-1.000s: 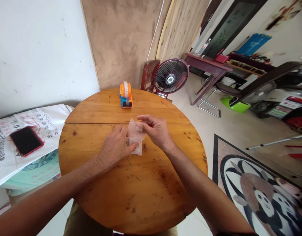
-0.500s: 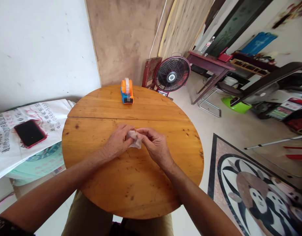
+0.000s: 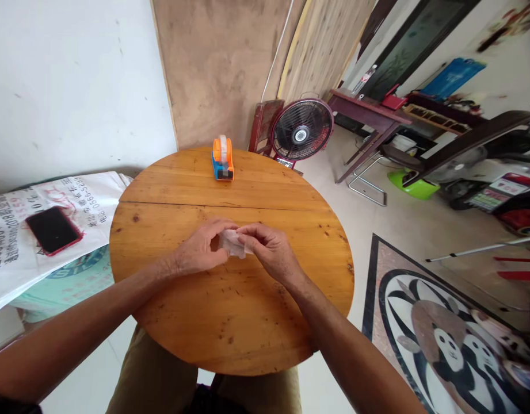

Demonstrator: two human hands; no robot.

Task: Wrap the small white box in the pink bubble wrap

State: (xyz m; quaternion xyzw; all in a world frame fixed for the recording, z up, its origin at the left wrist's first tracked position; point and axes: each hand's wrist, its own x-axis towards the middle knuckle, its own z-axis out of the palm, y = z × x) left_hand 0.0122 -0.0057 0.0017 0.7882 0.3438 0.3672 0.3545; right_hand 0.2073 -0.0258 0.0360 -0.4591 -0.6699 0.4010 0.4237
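A small crumpled whitish piece (image 3: 232, 244), thin and partly see-through like tissue or plastic film, is held between both hands just above the middle of the round wooden table (image 3: 230, 316). My left hand (image 3: 202, 246) curves round its left side, thumb at the lower edge and fingers at the upper one. Its upper right corner is pinched between the thumb and fingertips of my right hand (image 3: 269, 247). Whether anything lies inside the folds cannot be seen. Beyond the hands, an orange and blue tape dispenser (image 3: 222, 158) with a roll of clear tape stands near the table's far edge.
Left of the table, a phone (image 3: 54, 230) in a red case rests on white printed sacks (image 3: 96, 195). A fan (image 3: 301, 129) stands behind the table's far right edge, before a dark red desk (image 3: 368, 109). A panda floor design (image 3: 450, 339) lies at right.
My left thumb and fingers have spread further apart around the whitish piece, which now looks flatter and more opened out. My right hand keeps its pinch. The view has shifted slightly.
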